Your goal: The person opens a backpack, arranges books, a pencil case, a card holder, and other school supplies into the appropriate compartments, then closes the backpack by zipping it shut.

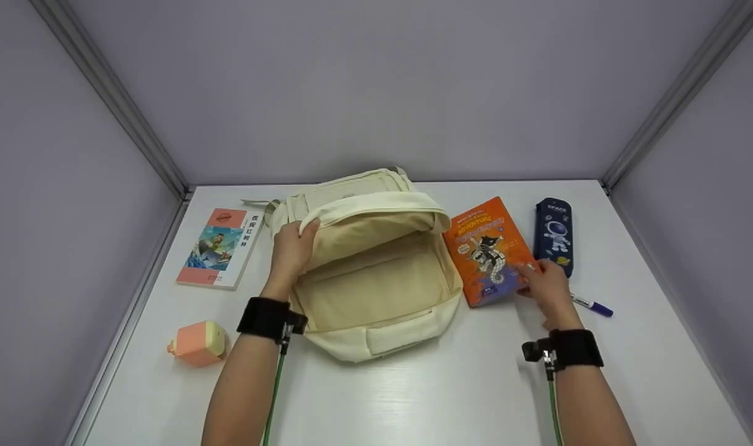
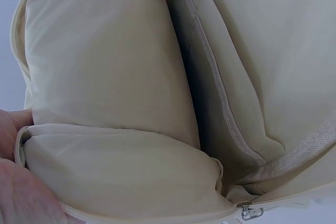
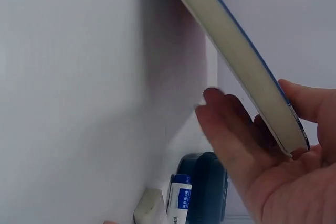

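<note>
Two wide black wristbands (image 1: 259, 317) each carry a small black camera (image 1: 530, 351) with silvery fittings (image 1: 549, 360). A green cable (image 1: 274, 396) runs from each.

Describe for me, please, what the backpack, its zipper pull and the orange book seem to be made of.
Backpack: soft, largely matte fabric, by its folds; fibre unclear.
Zipper pull: probably shiny metal, from its silvery glints.
Orange book: paper pages, by the pale page edge; cover likely smooth card.
</note>
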`<state>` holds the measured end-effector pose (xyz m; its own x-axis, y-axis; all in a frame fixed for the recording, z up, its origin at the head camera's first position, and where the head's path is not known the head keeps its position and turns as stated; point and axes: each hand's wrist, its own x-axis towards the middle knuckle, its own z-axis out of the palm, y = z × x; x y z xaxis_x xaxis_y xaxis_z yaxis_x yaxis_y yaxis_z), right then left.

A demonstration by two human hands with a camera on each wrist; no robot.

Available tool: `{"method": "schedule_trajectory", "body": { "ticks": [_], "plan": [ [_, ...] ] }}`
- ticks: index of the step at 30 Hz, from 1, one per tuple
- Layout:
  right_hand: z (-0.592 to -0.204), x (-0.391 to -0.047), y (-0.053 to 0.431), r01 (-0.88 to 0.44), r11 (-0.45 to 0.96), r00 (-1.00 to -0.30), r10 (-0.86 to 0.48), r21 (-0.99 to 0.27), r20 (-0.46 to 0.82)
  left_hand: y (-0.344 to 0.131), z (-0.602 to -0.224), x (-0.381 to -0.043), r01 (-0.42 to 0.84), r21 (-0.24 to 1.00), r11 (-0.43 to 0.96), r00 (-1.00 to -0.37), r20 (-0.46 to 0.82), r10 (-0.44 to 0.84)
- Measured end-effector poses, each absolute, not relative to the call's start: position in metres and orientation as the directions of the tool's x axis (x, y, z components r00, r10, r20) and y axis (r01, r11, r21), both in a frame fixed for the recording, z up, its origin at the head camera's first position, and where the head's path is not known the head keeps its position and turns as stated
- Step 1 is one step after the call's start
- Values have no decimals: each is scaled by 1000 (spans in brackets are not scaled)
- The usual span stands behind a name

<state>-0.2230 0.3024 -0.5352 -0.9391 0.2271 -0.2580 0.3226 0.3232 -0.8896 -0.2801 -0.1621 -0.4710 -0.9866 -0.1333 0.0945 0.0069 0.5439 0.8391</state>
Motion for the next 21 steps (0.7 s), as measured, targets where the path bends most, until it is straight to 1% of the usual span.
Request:
{"method": "schedule_trajectory", "body": {
  "ticks": [3,8,12,15,18,21],
  "plan": [
    [-529,-221,302,311,213,-941,203,-926,-269,-162,-471,-280,6,843,537,-987,93,-135],
    [-518,-219,299,280,149,-948,197,-948,-249,-162,-470,-280,-4,848,529,-987,81,-138],
    [-511,-218,295,233,115,-949,242,-966,-200,-162,-469,-280,-7,856,516,-989,72,-132],
    [-504,-215,292,240,61,-931,298,-969,-211,-163,-468,-280,-10,862,506,-989,68,-135],
    [-497,-212,290,238,-67,-905,348,-969,-246,-163,-468,-280,-7,861,509,-988,73,-138],
    [-492,-210,290,181,-232,-885,386,-956,-261,-163,-467,-280,-2,855,519,-988,80,-136]
  ]
}}
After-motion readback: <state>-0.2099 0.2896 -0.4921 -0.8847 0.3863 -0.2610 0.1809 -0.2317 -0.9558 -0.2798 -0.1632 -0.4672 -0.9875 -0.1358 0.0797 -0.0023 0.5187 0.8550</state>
